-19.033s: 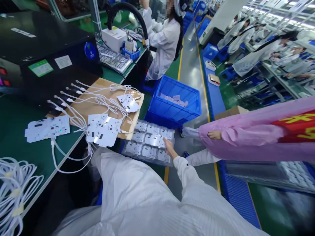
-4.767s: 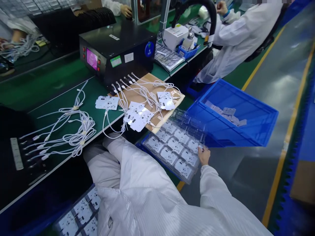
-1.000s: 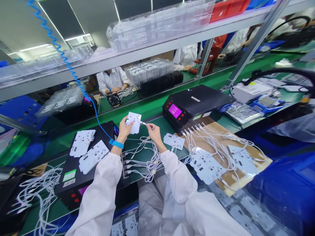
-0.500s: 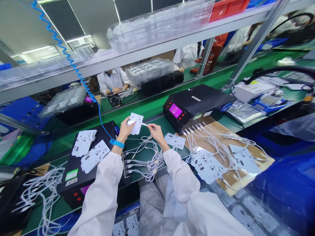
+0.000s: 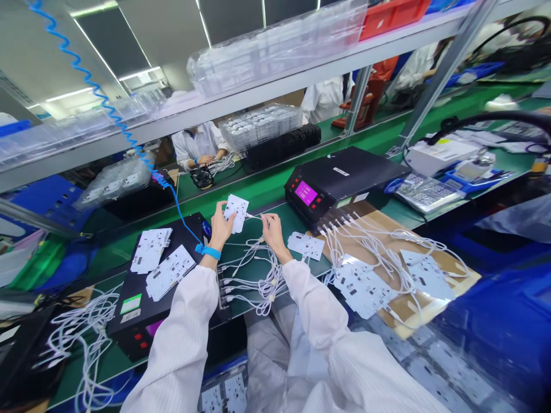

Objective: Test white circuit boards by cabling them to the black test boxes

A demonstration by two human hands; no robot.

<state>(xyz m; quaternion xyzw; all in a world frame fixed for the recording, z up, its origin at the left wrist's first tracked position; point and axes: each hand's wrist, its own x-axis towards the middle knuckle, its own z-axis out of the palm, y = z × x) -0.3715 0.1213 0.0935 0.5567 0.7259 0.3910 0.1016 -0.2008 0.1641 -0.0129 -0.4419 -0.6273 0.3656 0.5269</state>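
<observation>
Pinched by its edge in my left hand [image 5: 220, 229] is a white circuit board [image 5: 237, 211], tilted up above the bench. A blue wrist strap [image 5: 208, 251] is round that wrist. The fingers of my right hand [image 5: 273, 234] are closed on a thin white cable [image 5: 255, 217], which runs to the board's right edge, where its plug meets the board. Below my hands lies a bundle of white cables [image 5: 262, 281]. Two small stacks of boards [image 5: 170, 272] rest on the black box [image 5: 124, 330] left of my arm. Another board [image 5: 306, 245] lies right of my right wrist.
A black tester [image 5: 344, 172] with a lit magenta screen stands behind on the right, its white cables [image 5: 374, 241] spreading over brown board and more circuit boards [image 5: 365, 289]. A shelf [image 5: 275, 89] crosses above. A coiled blue cord [image 5: 99, 92] hangs left. A person [image 5: 198, 146] sits opposite.
The view has shifted slightly. My right hand has moved a little away from the circuit board, with more cable showing between them. My left hand still holds the board.
</observation>
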